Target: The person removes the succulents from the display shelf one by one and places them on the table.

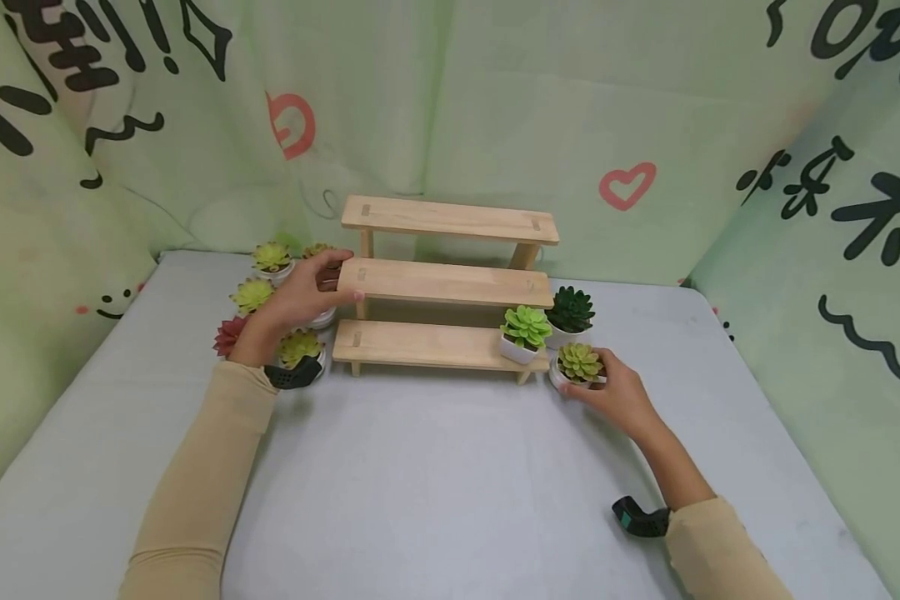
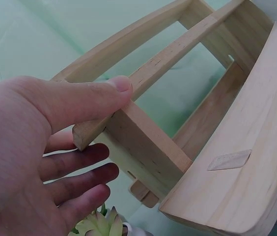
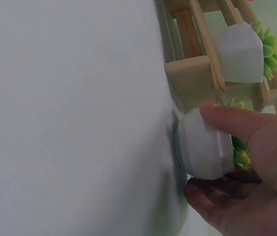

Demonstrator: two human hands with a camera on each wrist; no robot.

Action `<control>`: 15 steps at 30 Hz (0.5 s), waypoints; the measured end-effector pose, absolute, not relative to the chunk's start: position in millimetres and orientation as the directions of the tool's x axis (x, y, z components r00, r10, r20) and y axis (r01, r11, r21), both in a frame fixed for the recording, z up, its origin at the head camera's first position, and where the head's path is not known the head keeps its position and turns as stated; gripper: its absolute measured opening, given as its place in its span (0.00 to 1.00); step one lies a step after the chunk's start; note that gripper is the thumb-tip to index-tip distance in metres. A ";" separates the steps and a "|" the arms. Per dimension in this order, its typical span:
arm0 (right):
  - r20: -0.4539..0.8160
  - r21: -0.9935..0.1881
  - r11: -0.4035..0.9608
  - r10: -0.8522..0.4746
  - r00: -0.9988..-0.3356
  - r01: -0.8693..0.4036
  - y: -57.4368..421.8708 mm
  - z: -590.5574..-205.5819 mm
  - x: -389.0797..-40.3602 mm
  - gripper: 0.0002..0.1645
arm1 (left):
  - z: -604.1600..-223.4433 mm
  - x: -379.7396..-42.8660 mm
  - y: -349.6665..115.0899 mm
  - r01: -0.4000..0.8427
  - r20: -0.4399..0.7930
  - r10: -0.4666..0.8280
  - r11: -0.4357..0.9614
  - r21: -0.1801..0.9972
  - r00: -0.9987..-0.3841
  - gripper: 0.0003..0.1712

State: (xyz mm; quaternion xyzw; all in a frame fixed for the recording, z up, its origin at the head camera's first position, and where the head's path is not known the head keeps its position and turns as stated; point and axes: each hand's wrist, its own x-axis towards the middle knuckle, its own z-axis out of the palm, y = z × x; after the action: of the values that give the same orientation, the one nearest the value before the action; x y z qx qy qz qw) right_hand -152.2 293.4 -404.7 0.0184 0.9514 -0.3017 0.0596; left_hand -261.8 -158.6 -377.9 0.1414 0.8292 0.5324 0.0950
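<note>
A three-tier wooden plant stand [image 1: 450, 282] stands at the back of the table. My left hand [image 1: 296, 300] grips the left end of its middle shelf, the thumb laid on the wood and the index finger partly hidden behind it in the left wrist view. My right hand [image 1: 621, 396] holds a potted succulent [image 1: 579, 362] by its white pot [image 3: 205, 145], between thumb and fingers, beside the stand's lower right corner. On the bottom shelf's right end sits a bright green succulent [image 1: 527, 327] in a white pot. Behind the held plant is a dark green succulent [image 1: 570, 311].
Left of the stand, several potted succulents are grouped, among them a yellow-green one [image 1: 272, 257] and a red one [image 1: 229, 335], partly hidden by my left arm. A white cloth covers the table [image 1: 435, 492]. Green printed curtains [image 1: 525, 125] hang behind and at the sides.
</note>
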 end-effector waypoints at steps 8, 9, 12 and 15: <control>-0.032 -0.571 0.821 -0.037 -0.999 -0.012 289.1 -394.0 -153.8 0.53 | -379.4 -262.8 -158.6 0.140 -0.004 0.342 0.395 0.908 -0.940 0.44; -0.012 -0.574 0.818 -0.044 -0.999 -0.029 287.9 -392.0 -154.7 0.53 | -379.7 -262.9 -158.9 0.141 -0.002 0.340 0.395 0.908 -0.940 0.44; 0.046 -0.584 0.809 -0.055 -0.997 -0.071 283.3 -385.5 -156.5 0.50 | -380.2 -263.0 -159.4 0.149 0.005 0.342 0.396 0.906 -0.940 0.44; 0.087 -0.595 0.797 -0.065 -0.994 -0.104 277.8 -379.1 -157.4 0.47 | -379.7 -262.8 -159.0 0.149 0.007 0.340 0.394 0.907 -0.940 0.44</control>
State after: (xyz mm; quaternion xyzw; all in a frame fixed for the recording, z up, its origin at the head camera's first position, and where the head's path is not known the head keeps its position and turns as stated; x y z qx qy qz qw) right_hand -157.4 277.8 -379.1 -0.0445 0.9473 -0.3156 -0.0311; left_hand -262.8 -159.0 -379.7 0.1474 0.8301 0.5302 0.0902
